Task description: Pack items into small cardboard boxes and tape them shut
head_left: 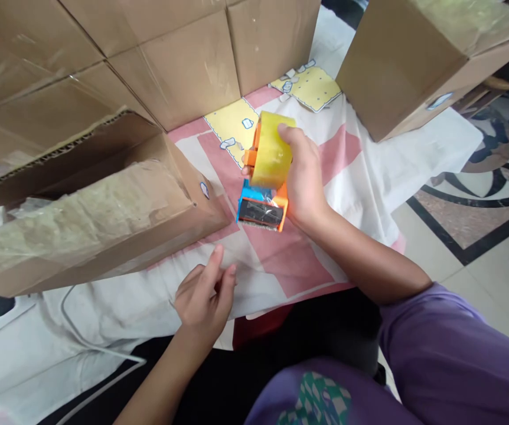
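Note:
My right hand is wrapped round a tape dispenser and holds it above the cloth. The dispenser is orange and blue with a dark roller at its lower end, and it carries a wide roll of yellow tape. My right fingers are mostly hidden behind the roll. Lower and to the left, my left hand hovers by the near cardboard box, not touching it. Its fingers are loosely curled, thumb and index finger apart, with nothing visible between them. The box's top is partly open, with tape along its near edge.
Stacked cardboard boxes form a wall at the back left. Another box, taped on top, stands at the right. Yellow patterned patches show on the pink and white cloth. A white cable hangs at the lower left.

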The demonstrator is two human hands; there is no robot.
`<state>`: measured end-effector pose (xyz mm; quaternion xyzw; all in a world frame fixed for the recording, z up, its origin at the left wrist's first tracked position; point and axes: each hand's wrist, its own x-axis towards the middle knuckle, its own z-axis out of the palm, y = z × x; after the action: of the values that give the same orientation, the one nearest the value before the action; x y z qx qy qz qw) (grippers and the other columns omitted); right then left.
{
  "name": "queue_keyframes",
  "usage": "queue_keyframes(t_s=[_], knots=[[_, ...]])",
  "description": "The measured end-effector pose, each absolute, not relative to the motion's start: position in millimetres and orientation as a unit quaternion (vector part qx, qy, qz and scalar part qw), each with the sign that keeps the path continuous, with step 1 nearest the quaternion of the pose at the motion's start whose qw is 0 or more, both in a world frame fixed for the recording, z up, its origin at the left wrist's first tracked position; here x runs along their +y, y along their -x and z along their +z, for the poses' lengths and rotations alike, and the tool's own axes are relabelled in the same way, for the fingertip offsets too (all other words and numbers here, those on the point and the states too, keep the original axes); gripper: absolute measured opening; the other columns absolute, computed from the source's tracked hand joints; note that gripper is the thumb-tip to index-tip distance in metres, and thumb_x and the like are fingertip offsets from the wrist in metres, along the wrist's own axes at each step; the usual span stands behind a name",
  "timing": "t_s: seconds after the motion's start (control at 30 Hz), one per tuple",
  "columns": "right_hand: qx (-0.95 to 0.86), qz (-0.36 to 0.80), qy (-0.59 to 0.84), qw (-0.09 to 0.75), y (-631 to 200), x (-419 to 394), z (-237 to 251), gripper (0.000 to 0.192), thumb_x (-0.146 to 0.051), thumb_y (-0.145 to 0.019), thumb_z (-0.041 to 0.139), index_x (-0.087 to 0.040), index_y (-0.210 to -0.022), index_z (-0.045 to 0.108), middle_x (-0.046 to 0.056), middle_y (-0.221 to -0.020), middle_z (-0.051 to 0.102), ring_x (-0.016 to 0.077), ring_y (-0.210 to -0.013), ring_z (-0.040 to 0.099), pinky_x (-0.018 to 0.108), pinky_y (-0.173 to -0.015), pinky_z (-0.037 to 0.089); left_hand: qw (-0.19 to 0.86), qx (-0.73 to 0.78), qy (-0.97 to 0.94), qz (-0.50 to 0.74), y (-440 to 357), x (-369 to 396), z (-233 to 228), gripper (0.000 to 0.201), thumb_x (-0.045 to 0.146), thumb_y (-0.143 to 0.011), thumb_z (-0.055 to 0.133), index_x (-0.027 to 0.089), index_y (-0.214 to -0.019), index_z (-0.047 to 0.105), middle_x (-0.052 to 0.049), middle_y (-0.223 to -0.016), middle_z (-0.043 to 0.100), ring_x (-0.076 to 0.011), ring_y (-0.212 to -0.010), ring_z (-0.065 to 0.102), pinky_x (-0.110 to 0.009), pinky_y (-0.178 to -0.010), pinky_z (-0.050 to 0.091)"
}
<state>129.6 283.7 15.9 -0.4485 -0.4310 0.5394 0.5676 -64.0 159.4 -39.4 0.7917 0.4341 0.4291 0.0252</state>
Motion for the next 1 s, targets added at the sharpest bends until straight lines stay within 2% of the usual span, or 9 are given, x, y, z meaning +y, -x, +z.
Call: queue_keyframes(t_s=[0.1,0.2,0.3,0.47,0.63,0.7,0.77,0.87,1.0], knots=[[-0.413,0.499,0.413,0.641,-138.0,300.2,9.0,0.034,-0.060,-0.088,0.057,-0.029,-0.099,0.053,0.002,-0.097,0.068,0.0216,-0.098,0.069,0.034,-0.074,0.057,0.080,0.467,-0.759,0.448,62.5,157.0,-36.9,0.067,0.009,-0.092,0.065,0.025,-0.154,0.043,0.009,-0.061,0.062,-0.0065,-0.051,0.057,-0.019,-0.062,0.050],[-0.474,0.466,0.462,0.587,-148.4,319.2,-3.5,0.045,-0.066,-0.081,0.066,-0.030,-0.106,0.055,0.002,-0.101,0.068,0.0215,-0.099,0.065,0.035,-0.078,0.056,0.123,0.483,-0.737,0.457,62.4,155.0,-33.8,0.066,0.010,-0.094,0.062,0.026,-0.155,0.041,0.009,-0.063,0.064,-0.0068,-0.055,0.059,-0.019,-0.065,0.052],[-0.509,0.442,0.512,0.532,-161.8,336.9,-15.3,0.047,-0.069,-0.083,0.062,-0.027,-0.105,0.056,0.005,-0.099,0.068,0.0218,-0.095,0.063,0.036,-0.081,0.055,0.140,0.483,-0.729,0.463,63.7,154.8,-28.7,0.064,0.012,-0.095,0.061,0.026,-0.155,0.041,0.008,-0.066,0.065,-0.0072,-0.057,0.060,-0.019,-0.063,0.052],[-0.499,0.358,0.640,0.463,-184.7,347.9,-11.1,0.036,-0.055,-0.092,0.051,-0.019,-0.092,0.057,0.009,-0.091,0.063,0.0255,-0.090,0.059,0.041,-0.086,0.050,0.139,0.475,-0.720,0.487,70.3,155.8,-19.1,0.059,0.014,-0.094,0.061,0.022,-0.151,0.047,0.007,-0.066,0.065,-0.0076,-0.056,0.057,-0.020,-0.063,0.051],[-0.559,0.161,0.649,0.491,-168.9,322.3,25.7,0.041,-0.037,-0.086,0.061,-0.016,-0.118,0.047,0.012,-0.105,0.058,0.0268,-0.098,0.056,0.043,-0.091,0.045,0.113,0.423,-0.746,0.502,81.4,158.7,-9.1,0.052,0.013,-0.094,0.059,0.020,-0.145,0.054,0.010,-0.058,0.048,-0.0072,-0.050,0.042,-0.019,-0.055,0.042],[-0.638,0.200,0.571,0.477,-148.0,302.3,43.1,0.032,-0.038,-0.089,0.057,-0.019,-0.113,0.049,0.007,-0.093,0.059,0.0234,-0.088,0.057,0.039,-0.084,0.046,0.097,0.382,-0.769,0.504,86.7,160.7,-4.4,0.051,0.010,-0.094,0.057,0.020,-0.144,0.055,0.010,-0.057,0.042,-0.0076,-0.050,0.039,-0.020,-0.054,0.040],[-0.711,0.320,0.479,0.404,-125.4,280.6,57.9,0.023,-0.042,-0.092,0.054,-0.021,-0.100,0.053,0.002,-0.081,0.059,0.0199,-0.078,0.056,0.034,-0.076,0.046,0.093,0.345,-0.790,0.498,92.1,162.4,0.5,0.050,0.009,-0.094,0.055,0.020,-0.143,0.055,0.009,-0.057,0.043,-0.0087,-0.051,0.041,-0.022,-0.054,0.039],[-0.756,0.411,0.403,0.312,-101.3,254.5,72.6,0.025,-0.044,-0.091,0.059,-0.021,-0.087,0.053,-0.001,-0.072,0.058,0.0162,-0.069,0.054,0.029,-0.064,0.042,0.088,0.303,-0.815,0.487,99.8,162.4,8.5,0.044,0.008,-0.093,0.055,0.019,-0.136,0.058,0.009,-0.057,0.046,-0.0094,-0.050,0.042,-0.024,-0.055,0.039],[-0.734,0.389,0.425,0.361,-96.6,239.9,86.2,0.028,-0.041,-0.091,0.061,-0.021,-0.075,0.052,-0.003,-0.063,0.053,0.0134,-0.059,0.050,0.027,-0.057,0.037,0.086,0.271,-0.816,0.503,107.5,157.2,19.6,0.031,0.003,-0.088,0.055,0.019,-0.112,0.066,0.007,-0.059,0.049,-0.0099,-0.053,0.045,-0.026,-0.058,0.040]])
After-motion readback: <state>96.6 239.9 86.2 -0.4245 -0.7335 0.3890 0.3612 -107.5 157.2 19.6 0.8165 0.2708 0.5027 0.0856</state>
